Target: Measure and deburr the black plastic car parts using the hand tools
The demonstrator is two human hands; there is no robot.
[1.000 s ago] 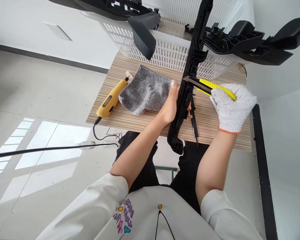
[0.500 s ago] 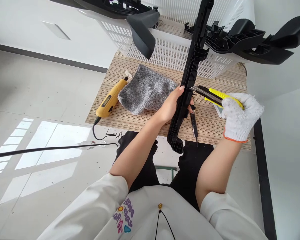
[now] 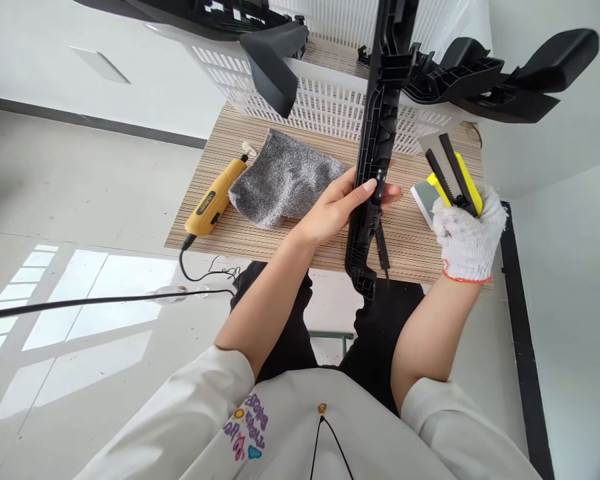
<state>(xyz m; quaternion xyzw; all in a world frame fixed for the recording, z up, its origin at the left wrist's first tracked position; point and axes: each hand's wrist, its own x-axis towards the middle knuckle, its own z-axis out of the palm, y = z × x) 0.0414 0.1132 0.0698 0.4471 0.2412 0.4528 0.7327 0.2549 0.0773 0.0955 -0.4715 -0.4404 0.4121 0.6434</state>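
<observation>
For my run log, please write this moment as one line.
left hand: bare, gripping long black part | right hand: white-gloved, holding yellow knife, blade off part | tabletop: gray cloth, yellow power tool

1. Person's left hand point(image 3: 347, 205): bare; closed in a grip, thumb point(image 3: 364, 191) laid across the upper side, fingertips point(image 3: 392, 193) showing opposite.
2. Left forearm point(image 3: 267, 293): bare; reaches forward and inward, wrist point(image 3: 314, 235) nearly straight.
3. Person's right hand point(image 3: 470, 230): in an orange-hemmed white glove point(image 3: 467, 257); fingers curled in a grip, set well apart from the left.
4. Right forearm point(image 3: 441, 327): bare; angled forward and slightly outward.
</observation>
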